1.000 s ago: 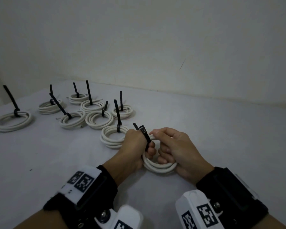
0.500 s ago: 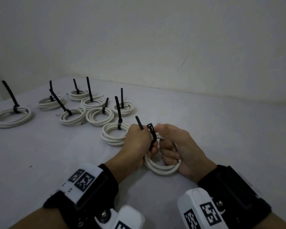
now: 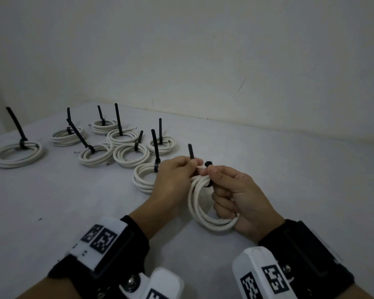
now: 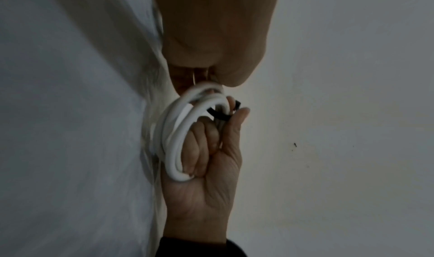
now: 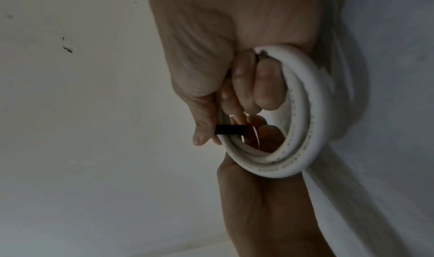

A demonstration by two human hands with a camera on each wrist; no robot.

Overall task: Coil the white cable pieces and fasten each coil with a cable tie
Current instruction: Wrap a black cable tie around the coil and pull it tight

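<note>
A white cable coil (image 3: 205, 203) hangs in the right hand (image 3: 238, 195), whose grip pinches the cable tie (image 3: 208, 165) head; just beside it, the left hand (image 3: 173, 180) pinches the tail. A slipped pinch could let the loops spring apart.

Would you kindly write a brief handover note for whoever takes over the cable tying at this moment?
Left hand: pinches the black cable tie by its free tail.
Right hand: fingers curl through the white cable coil and hold it off the table, thumb by the tie's head.
Done: eight tied coils lie at the far left of the table, tie tails sticking up.
Left: cinch this tie if slack, then set the coil with the rest. No loose cable shows.
</note>
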